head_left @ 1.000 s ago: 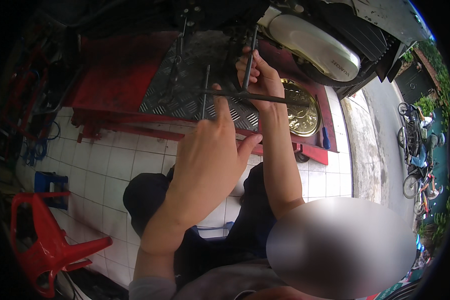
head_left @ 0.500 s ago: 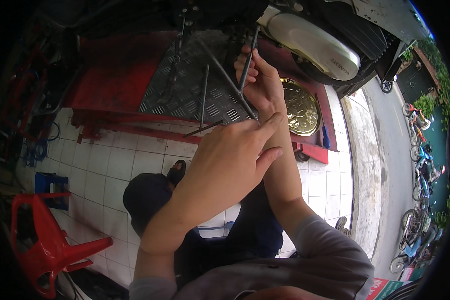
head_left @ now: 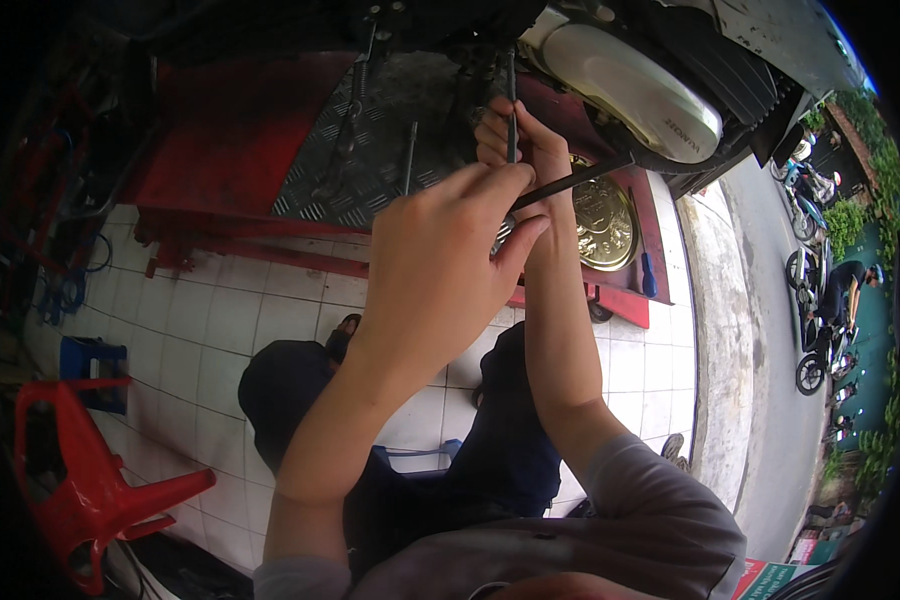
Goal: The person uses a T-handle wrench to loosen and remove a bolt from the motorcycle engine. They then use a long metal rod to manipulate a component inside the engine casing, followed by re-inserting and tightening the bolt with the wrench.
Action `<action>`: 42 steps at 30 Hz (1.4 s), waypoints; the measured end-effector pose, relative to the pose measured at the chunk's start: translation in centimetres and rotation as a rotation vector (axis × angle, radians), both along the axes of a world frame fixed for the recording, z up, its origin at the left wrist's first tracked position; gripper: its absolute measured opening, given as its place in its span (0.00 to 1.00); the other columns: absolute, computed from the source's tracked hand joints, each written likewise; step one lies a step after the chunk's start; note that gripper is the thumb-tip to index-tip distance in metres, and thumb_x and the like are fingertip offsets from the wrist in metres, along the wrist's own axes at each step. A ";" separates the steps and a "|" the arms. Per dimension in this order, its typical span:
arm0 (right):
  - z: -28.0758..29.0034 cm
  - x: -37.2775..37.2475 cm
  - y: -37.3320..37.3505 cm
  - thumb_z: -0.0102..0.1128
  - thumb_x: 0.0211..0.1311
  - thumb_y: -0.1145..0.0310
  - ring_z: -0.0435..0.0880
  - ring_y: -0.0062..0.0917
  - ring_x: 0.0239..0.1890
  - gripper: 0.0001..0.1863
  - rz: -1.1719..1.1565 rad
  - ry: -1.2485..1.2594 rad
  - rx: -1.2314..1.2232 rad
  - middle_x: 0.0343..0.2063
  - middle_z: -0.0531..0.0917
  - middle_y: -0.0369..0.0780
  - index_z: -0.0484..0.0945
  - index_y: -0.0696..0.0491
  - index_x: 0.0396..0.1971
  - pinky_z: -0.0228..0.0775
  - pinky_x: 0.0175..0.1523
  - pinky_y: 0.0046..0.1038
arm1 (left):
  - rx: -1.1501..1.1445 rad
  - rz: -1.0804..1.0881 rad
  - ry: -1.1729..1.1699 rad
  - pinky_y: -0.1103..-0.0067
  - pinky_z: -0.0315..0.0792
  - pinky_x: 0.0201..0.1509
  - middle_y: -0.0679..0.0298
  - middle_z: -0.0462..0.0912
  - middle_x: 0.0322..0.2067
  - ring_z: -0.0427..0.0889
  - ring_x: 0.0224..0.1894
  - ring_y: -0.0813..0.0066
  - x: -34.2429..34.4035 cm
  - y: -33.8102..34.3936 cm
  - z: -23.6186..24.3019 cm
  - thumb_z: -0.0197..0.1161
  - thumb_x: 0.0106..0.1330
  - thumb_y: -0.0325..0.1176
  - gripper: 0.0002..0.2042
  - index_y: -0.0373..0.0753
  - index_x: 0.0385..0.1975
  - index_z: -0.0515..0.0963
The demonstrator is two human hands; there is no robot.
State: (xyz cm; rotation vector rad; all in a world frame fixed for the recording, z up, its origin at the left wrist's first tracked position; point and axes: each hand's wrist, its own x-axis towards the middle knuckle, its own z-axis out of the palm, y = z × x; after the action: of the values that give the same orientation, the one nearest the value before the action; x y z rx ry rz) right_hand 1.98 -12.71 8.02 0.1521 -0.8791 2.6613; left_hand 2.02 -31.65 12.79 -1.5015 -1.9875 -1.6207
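A dark Y-shaped socket wrench (head_left: 575, 184) reaches up to the underside of a motor scooter, beside its silver engine cover (head_left: 630, 95). The fingers of my right hand (head_left: 525, 140) curl round its upright shaft. Lower down, my left hand (head_left: 450, 235) is closed at the wrench's branching part, thumb below and fingers above, hiding the joint. One arm of the wrench sticks out to the right over my right wrist. Whatever the wrench's tip meets is too dark to make out. Another thin metal rod (head_left: 411, 150) shows behind my left hand, its lower end hidden.
The scooter stands over a red lift table (head_left: 230, 140) with a dark tread plate (head_left: 320, 185). A gold round tray (head_left: 605, 225) and a blue-handled screwdriver (head_left: 649, 275) lie on its right. A red plastic chair (head_left: 85, 480) and blue stool (head_left: 92, 370) stand left; motorbikes line the street.
The wrench has turned, so one arm now points right. My left hand has moved up and closed on it. My right hand keeps its hold. A rider has appeared on the street.
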 end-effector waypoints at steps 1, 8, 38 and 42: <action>-0.1 0.0 0.0 0.50 0.67 0.66 0.57 0.12 0.19 0.08 -0.003 0.004 0.010 0.18 0.62 0.29 0.69 0.55 0.32 0.50 0.21 0.16 | -0.014 0.019 0.031 0.78 0.67 0.21 0.62 0.76 0.23 0.75 0.17 0.74 -0.1 0.3 -0.3 0.69 0.55 0.27 0.11 0.35 0.37 0.80; -0.5 0.0 0.2 0.50 0.67 0.65 0.57 0.12 0.19 0.08 -0.008 0.003 0.051 0.18 0.62 0.29 0.70 0.54 0.32 0.49 0.21 0.16 | -0.051 0.069 0.097 0.76 0.68 0.23 0.60 0.77 0.25 0.76 0.17 0.69 -0.2 0.7 -0.7 0.68 0.56 0.28 0.08 0.34 0.34 0.80; -0.5 0.4 0.7 0.49 0.68 0.64 0.56 0.12 0.18 0.09 -0.024 -0.017 0.096 0.18 0.62 0.29 0.69 0.54 0.31 0.49 0.20 0.16 | -0.034 0.002 0.029 0.72 0.71 0.24 0.56 0.77 0.25 0.79 0.22 0.61 0.3 1.1 -1.0 0.65 0.58 0.26 0.06 0.32 0.32 0.78; -0.4 0.3 0.5 0.49 0.68 0.64 0.55 0.12 0.18 0.09 -0.012 -0.016 0.081 0.17 0.61 0.29 0.69 0.54 0.31 0.48 0.20 0.16 | -0.052 0.010 0.038 0.72 0.71 0.25 0.56 0.77 0.25 0.79 0.22 0.60 0.2 0.8 -0.8 0.65 0.58 0.26 0.06 0.32 0.32 0.78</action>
State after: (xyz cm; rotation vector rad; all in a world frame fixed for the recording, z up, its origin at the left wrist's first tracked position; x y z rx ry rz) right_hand 2.29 -12.22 7.65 0.1448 -0.9906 2.6208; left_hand 2.19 -30.82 11.98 -1.5258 -2.0288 -1.5359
